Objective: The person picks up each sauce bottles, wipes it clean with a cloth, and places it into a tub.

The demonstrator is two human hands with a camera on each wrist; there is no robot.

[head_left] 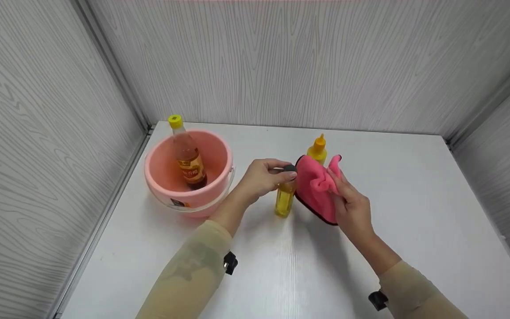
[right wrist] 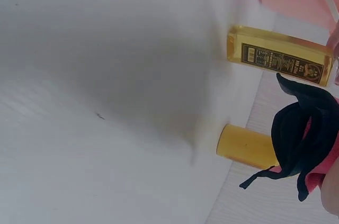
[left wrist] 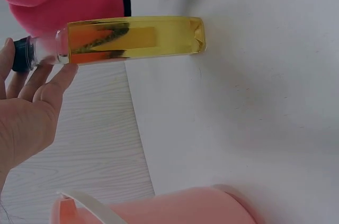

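Yellow oil btl point(head_left: 284, 199) btwn hands

No text is legible. The labels on the oil bottle point(right wrist: 280, 61) and the bucket bottle point(head_left: 191, 170) are too small to read.

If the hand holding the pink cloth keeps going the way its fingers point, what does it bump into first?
Probably the opaque yellow squeeze bottle with the pointed nozzle. The right hand grips the pink cloth with dark edging and points up the white table, toward that bottle just behind the cloth. Depth is hard to judge.
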